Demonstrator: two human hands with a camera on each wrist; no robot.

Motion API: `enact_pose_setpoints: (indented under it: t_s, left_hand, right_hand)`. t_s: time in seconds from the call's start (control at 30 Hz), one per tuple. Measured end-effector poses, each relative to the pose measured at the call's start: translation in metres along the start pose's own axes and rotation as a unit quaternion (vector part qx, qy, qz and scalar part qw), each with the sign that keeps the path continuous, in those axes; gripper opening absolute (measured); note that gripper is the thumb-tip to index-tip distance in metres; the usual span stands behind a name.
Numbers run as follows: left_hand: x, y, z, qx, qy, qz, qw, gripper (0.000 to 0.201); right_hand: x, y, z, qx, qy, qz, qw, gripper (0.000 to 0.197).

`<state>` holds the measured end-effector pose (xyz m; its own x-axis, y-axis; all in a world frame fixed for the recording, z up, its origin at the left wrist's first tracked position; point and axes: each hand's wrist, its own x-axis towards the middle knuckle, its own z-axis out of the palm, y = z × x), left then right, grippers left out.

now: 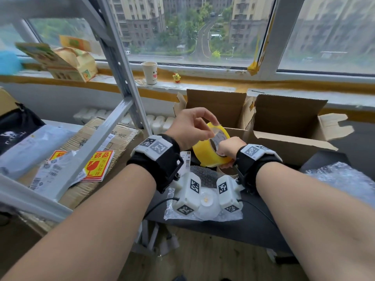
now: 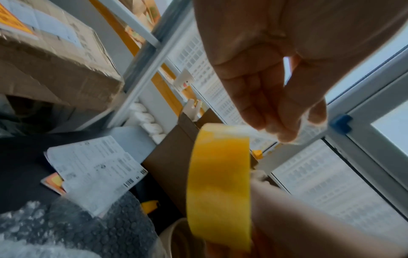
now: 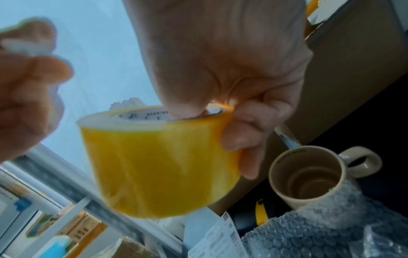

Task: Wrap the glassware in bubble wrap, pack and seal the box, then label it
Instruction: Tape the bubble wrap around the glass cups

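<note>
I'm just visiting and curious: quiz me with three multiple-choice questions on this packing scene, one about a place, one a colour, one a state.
1. Where is the paper cup?
A on the windowsill
B in the box
C on the floor

2. What colour is the tape roll?
A blue
B yellow
C black

3. How is the box?
A sealed
B flattened
C open

Answers: 1 A, it stands on the sill under the window. 2 B, the roll in the right hand is yellow, with the left hand pinching its end. 3 C, its flaps stand up.

Head view looks down; both wrist views closely share the tape roll [image 2: 218,183].
</note>
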<state>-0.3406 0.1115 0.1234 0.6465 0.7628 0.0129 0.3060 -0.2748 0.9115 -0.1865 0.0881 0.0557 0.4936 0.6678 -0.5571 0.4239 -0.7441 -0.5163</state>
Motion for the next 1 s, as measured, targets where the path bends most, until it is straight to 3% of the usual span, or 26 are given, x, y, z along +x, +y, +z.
enact_pose_setpoints:
  t_s: [0.07, 0.2, 0.3, 0.63, 0.83, 1.0]
  left_hand:
    - [0.000, 0.002, -0.008, -0.008, -0.005, -0.002, 1.000, 0.026]
    - [0.006, -0.004, -0.030, -0.050, 0.091, 0.001, 0.995, 0.028]
    - [0.009, -0.009, -0.036, -0.068, 0.129, 0.007, 0.989, 0.029]
    - [0.006, 0.001, -0.037, -0.112, 0.059, 0.030, 0.991, 0.026]
    - [0.007, 0.011, -0.031, -0.123, -0.010, 0.051, 0.991, 0.027]
    - [0.013, 0.002, -0.060, -0.150, 0.044, 0.026, 0.987, 0.024]
  right_hand:
    - [-0.006, 0.003, 0.000, 0.029, -0.043, -0.004, 0.999, 0.013]
    - [-0.025, 0.007, 0.005, 0.159, -0.135, 0.031, 0.978, 0.028]
    - [-0.030, 0.002, 0.007, 0.145, -0.205, 0.041, 0.967, 0.032]
    - [-0.030, -0.009, 0.014, 0.101, -0.285, 0.033, 0.953, 0.043]
    - [-0.017, -0.011, 0.023, 0.124, -0.260, 0.027, 0.957, 0.040]
    - [-0.003, -0.007, 0.035, 0.116, -0.309, 0.042, 0.943, 0.041]
